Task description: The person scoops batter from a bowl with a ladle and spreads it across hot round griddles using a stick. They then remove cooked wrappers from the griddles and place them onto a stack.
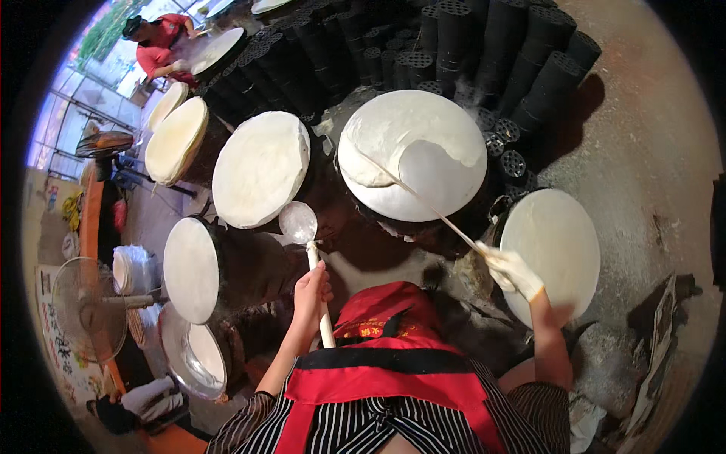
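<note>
My left hand grips the pale handle of a metal ladle, its bowl wet with whitish residue. That bowl sits by the near edge of a round griddle covered by a thin pale flatbread with a ruffled right rim. In a whitish glove, my right hand holds a long thin stick. The stick slants left across the middle griddle, its far end at a thick fold of white batter. Batter coats much of that griddle; a smooth grey patch shows at its centre right.
Another coated griddle lies under my right forearm. At left are a pale-topped griddle, a metal basin of batter and a fan. Honeycomb coal briquettes stand stacked behind. A co-worker bends over a steaming griddle.
</note>
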Available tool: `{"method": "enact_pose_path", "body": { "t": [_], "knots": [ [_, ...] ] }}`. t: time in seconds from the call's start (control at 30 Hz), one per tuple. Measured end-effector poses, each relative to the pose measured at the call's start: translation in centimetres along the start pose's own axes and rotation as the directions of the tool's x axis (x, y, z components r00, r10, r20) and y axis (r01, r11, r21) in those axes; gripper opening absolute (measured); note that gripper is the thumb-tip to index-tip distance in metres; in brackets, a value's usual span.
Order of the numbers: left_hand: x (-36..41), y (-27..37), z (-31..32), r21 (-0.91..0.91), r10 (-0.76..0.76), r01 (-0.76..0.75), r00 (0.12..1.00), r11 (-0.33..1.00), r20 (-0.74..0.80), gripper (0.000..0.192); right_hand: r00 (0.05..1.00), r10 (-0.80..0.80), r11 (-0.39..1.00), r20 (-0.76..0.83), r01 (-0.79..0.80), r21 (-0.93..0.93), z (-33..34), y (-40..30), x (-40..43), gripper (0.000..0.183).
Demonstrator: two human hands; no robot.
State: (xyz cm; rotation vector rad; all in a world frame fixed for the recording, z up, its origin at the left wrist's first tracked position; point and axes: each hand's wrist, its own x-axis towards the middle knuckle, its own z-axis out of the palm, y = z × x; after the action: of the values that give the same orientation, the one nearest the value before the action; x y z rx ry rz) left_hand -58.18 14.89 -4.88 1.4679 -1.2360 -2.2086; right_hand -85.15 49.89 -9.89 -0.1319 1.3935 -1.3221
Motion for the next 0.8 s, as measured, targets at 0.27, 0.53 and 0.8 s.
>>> {"method": "enact_pose_path", "body": {
  "t": [0.27,0.53,0.8],
  "knots": [
    [1.0,-0.8,-11.5,0.023,0.003,-0.007,0.985,1.0,0.173,0.021,0.912,-0.281,0.714,-0.3,0.408,0.57,18.1,7.7,3.4,0.054],
    [-4.5,-2.2,-21.9,-0.045,-0.031,0.027,0.996,0.999,-0.089,0.029,0.729,-0.332,0.677,-0.598,0.626,0.388,36.9,-5.5,32.4,0.032],
    [-5.7,-3.7,-24.9,-0.078,0.06,-0.069,0.992,0.995,-0.114,0.025,0.725,-0.178,0.719,-0.665,0.557,0.416,38.5,0.5,30.6,0.043]
  ]
}}
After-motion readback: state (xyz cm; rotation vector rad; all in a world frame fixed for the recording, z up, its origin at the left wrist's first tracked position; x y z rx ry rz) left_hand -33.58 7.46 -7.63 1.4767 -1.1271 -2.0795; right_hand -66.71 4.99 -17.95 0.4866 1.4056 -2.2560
